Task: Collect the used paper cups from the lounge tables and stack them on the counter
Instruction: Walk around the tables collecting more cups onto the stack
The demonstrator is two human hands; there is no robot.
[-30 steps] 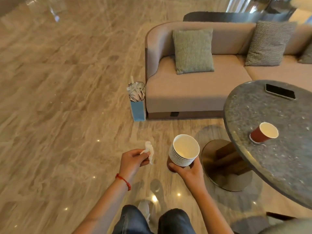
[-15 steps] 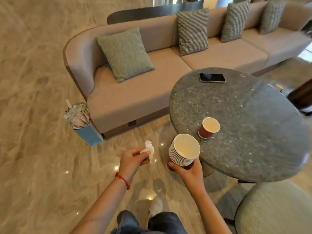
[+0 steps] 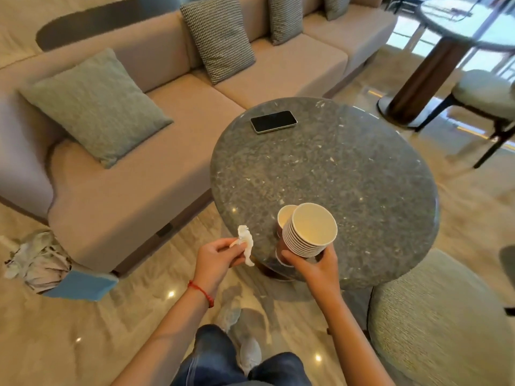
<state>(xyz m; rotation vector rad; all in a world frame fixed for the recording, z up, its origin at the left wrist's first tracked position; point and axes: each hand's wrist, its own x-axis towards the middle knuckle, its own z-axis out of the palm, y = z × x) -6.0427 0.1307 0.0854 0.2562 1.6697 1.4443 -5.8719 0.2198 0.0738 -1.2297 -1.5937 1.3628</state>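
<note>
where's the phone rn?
Head view: the black rectangular phone lies flat on the far left edge of the round grey stone table, next to the beige sofa, well beyond the stack of paper cups.

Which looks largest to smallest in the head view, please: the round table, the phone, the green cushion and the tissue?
1. Round table, by far the largest.
2. Green cushion.
3. Phone.
4. Tissue, pinched in the left hand; it sits nearer the camera than the phone, so that gap is less sure.
</note>
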